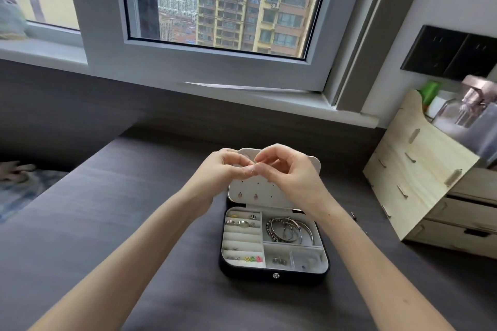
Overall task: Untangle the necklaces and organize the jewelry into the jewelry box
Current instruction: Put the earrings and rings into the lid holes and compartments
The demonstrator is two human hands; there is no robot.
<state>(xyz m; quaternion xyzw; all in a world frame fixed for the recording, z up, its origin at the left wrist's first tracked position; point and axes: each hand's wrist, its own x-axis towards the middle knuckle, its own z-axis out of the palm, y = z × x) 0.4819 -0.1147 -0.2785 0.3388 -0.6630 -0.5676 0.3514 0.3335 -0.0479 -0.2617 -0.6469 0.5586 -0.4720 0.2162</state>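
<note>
Above the open jewelry box (250,274), left hand (223,170) and right hand (291,172) meet fingertip to fingertip, pinching a tiny piece (254,166) too small to identify, probably fine chain: light, limp, snag-prone, best held close beside any knot.

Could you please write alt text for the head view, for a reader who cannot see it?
The left hand and right hand meet at the fingertips, pinching a tiny item, above an open jewelry box holding bangles.
</note>
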